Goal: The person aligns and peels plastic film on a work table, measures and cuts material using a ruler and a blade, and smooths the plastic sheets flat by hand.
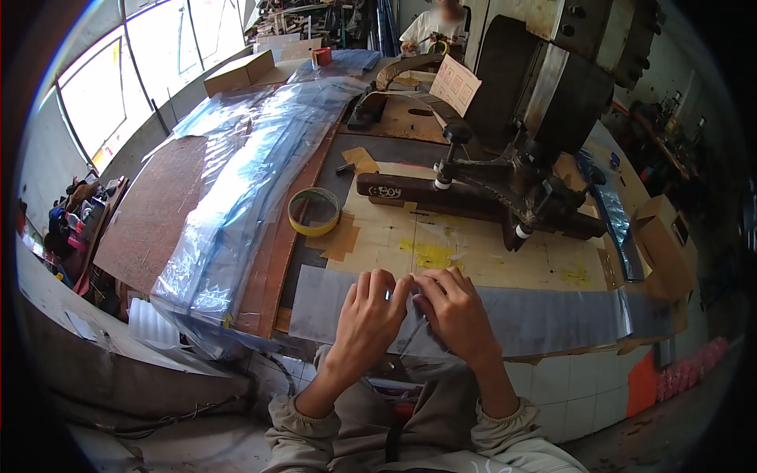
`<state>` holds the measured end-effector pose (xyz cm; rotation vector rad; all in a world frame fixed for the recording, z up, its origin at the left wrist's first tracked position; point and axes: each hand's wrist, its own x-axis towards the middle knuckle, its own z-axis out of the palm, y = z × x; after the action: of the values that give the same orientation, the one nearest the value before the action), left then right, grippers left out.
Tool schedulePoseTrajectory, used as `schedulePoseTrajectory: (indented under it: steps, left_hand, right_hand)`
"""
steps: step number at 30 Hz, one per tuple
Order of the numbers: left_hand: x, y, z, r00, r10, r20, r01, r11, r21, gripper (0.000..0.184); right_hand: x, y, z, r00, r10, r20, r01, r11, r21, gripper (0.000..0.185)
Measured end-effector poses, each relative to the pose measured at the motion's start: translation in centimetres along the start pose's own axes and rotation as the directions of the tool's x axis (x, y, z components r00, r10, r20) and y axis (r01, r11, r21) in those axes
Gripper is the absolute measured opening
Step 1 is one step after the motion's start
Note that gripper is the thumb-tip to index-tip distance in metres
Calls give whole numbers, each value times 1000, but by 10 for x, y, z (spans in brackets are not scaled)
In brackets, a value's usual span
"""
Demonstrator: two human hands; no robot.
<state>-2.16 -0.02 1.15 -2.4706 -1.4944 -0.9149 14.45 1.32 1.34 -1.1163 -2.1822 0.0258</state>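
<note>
Bright windows (91, 87) are letting light in at the far left, above piled clutter (71, 221). A reddish-brown board (150, 197) is lying beside them, and crinkled blue film (213, 225) is covering its right part and reflecting the glare. A tape roll (315, 230) is resting at the edge of a pale, yellow-marked board (378, 221). In the near middle, the left hand (369, 311) and right hand (453, 307) are curling their fingertips together above a grey strip (536, 319), which is running along the table's near edge; whether they are gripping anything I cannot tell. Behind, a person (422, 31) is sitting or standing. A dark bar (418, 191) is lying across the pale board, and rightmost, a cardboard box (662, 236) is standing near pink wrap (690, 369).
</note>
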Motion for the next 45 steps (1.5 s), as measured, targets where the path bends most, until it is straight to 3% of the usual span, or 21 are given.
schedulePoseTrajectory:
  steps: [11,17,21,24,27,30,32,34,35,38,40,42,43,44,45]
  left_hand:
    - [-2,-1,1,999,-37,26,41,984,-172,40]
    - [-12,-6,-4,977,201,-71,-201,980,12,22]
    - [-11,-21,-10,989,70,-131,-35,969,246,38]
    - [-19,-44,-47,991,-123,-51,132,955,266,30]
    - [-34,-49,-63,995,-101,-7,100,963,251,28]
    - [-43,-21,-68,997,-37,61,30,993,116,25]
    - [-39,6,-73,991,91,102,-78,989,-127,30]
    - [-28,22,-73,953,301,15,-273,883,-383,31]
    - [-20,27,-77,930,360,-75,-343,777,-527,30]
    - [-17,33,-100,913,317,-257,-377,415,-828,33]
    - [-23,43,-111,859,292,-420,-467,114,-877,54]
    - [-16,49,-116,775,344,-530,-561,-11,-828,68]
    - [-12,52,-119,727,367,-581,-599,-77,-797,76]
    - [-10,55,-121,719,371,-587,-607,-76,-791,77]
    - [-7,58,-123,712,375,-594,-615,-75,-785,79]
  right_hand:
    - [0,0,-1,1000,-4,25,4,1000,-5,27]
    - [1,-1,0,999,-51,1,51,999,-13,17]
    - [1,2,1,993,-109,34,111,992,-67,11]
    - [1,2,2,993,-116,17,117,991,-69,9]
    - [2,2,1,994,-110,19,111,991,-71,11]
    - [1,-2,-3,995,-89,38,91,995,-43,20]
    - [4,-8,-15,978,-207,7,201,956,214,19]
    - [2,-2,-22,952,-307,-17,271,810,520,19]
    - [1,2,-30,958,-282,-51,263,795,547,16]
    - [-11,19,-63,978,-157,-138,205,589,782,4]
    - [-27,41,-72,953,-159,-256,302,459,836,16]
    - [-46,57,-83,938,-138,-317,334,126,934,27]
    - [-53,60,-88,914,-149,-377,351,-174,920,29]
    - [-61,63,-92,892,-133,-433,332,-457,825,31]
    - [-55,57,-96,837,-122,-534,346,-638,688,33]
